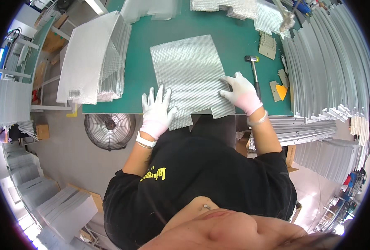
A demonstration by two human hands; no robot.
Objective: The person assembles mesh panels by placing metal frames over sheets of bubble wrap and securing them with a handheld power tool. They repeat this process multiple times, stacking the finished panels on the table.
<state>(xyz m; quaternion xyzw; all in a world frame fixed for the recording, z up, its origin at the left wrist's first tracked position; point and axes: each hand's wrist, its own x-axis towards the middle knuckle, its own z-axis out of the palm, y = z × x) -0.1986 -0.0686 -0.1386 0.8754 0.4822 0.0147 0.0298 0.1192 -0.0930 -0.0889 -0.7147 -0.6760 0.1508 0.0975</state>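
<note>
A silvery mesh sheet [189, 62] with a notch in its near edge lies on the green tabletop [141, 62] before me, slightly overhanging the front. My left hand [156, 113], in a white and pink glove, rests with spread fingers at the sheet's left edge near the front. At the opposite edge, my right hand [241, 92], gloved alike, touches the mesh with thumb and forefinger apart; its other fingers are bent and partly hidden. A mallet [255, 71] with a dark handle and yellow-tipped head lies just beyond my right hand.
Stacked mesh sheets [89, 58] stand at the left, and long grey panels [322, 62] crowd the right side. Beige pieces [267, 46] and an orange scraper-like piece [281, 92] lie right of the mallet. A round floor fan [110, 131] stands below the table's front left.
</note>
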